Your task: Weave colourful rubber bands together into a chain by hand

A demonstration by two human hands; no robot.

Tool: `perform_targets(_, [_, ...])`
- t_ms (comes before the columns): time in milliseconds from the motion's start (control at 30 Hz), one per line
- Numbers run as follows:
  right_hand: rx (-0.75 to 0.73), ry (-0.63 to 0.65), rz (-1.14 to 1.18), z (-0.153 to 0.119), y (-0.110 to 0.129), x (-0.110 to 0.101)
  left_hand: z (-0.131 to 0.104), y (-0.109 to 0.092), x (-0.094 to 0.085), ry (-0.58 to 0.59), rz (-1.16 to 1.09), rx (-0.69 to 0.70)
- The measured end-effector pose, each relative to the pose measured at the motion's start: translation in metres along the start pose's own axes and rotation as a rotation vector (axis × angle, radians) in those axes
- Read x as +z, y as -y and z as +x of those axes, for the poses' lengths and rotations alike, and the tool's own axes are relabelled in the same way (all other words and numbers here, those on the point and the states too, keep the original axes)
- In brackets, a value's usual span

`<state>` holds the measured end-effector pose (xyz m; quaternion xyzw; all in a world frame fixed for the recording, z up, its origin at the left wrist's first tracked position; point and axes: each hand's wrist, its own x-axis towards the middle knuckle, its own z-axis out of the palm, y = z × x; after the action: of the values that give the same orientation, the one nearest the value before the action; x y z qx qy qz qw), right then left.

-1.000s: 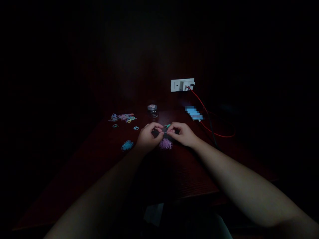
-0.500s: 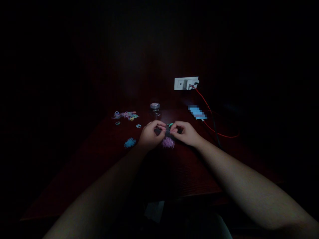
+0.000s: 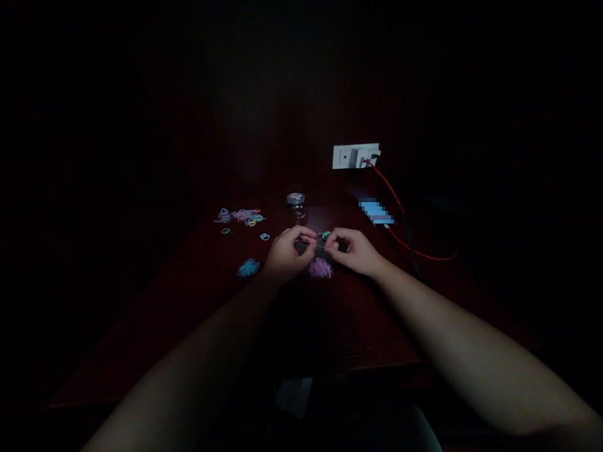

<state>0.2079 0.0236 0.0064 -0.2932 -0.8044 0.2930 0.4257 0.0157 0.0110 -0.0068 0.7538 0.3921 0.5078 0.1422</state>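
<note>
My left hand (image 3: pixel 291 256) and my right hand (image 3: pixel 354 252) face each other over the table, each closed in a pinch. Between their fingertips stretches a thin pale band (image 3: pixel 320 246), probably a small elastic band; its colour is hard to make out in the dim light. Just below the fingers lies a pile of purple elastic bands (image 3: pixel 320 269). A green band (image 3: pixel 326 236) shows behind the gap between the hands. To the left of my left wrist is a pile of blue bands (image 3: pixel 248 269).
Mixed coloured bands (image 3: pixel 241 216) lie at the back left, with loose bands (image 3: pixel 264 237) nearby. A clear lidded jar (image 3: pixel 296 204) stands at the back of the dark red table (image 3: pixel 188 333). At right, a phone (image 3: pixel 375 212) is joined by a red cable (image 3: pixel 393 194) to a wall socket (image 3: pixel 343 157).
The whole view has shifted slightly, so things sit a little further right. Both hands keep their pinch, with the thin band still between them.
</note>
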Motion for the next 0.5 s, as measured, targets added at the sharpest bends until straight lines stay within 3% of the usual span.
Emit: perform_targets(500, [-0.018,0.022,-0.033,-0.0003,0.0016,-0.0014,-0.0001,0.0022,0.0007,-0.005,-0.001,0.0])
